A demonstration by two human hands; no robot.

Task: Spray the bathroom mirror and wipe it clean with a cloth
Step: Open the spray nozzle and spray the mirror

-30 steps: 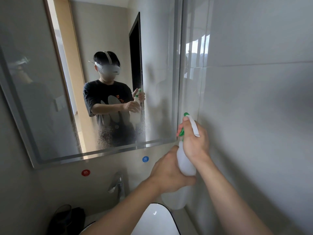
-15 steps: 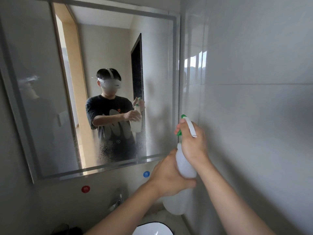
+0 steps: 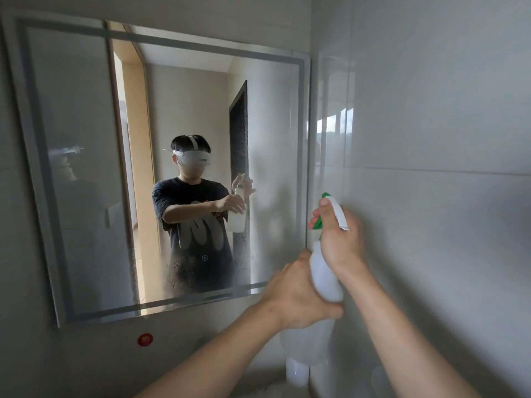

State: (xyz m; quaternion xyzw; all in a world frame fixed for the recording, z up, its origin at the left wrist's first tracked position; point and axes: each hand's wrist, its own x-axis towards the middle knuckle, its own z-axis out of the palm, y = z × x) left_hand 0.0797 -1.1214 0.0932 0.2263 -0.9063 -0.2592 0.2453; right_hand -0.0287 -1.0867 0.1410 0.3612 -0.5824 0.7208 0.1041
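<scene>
Spray bottle point(image 3: 326, 278): translucent white with a green-and-white trigger head, held upright before the mirror's lower right corner, near the tiled wall point(image 3: 436, 116).
Right hand point(image 3: 342, 242): wrapped round the bottle's neck, fingers curled at the trigger.
Left hand point(image 3: 298, 294): gripping the bottle's body from the left.
Mirror point(image 3: 273, 133): wall-mounted, frosted border; fine droplets speckle its lower middle; reflects the person holding the bottle.
Red round sticker point(image 3: 145, 339): on the wall just below the mirror.

Wall point(image 3: 207, 357) bearing mirror point(image 3: 201, 110), red sticker point(image 3: 145, 339)
</scene>
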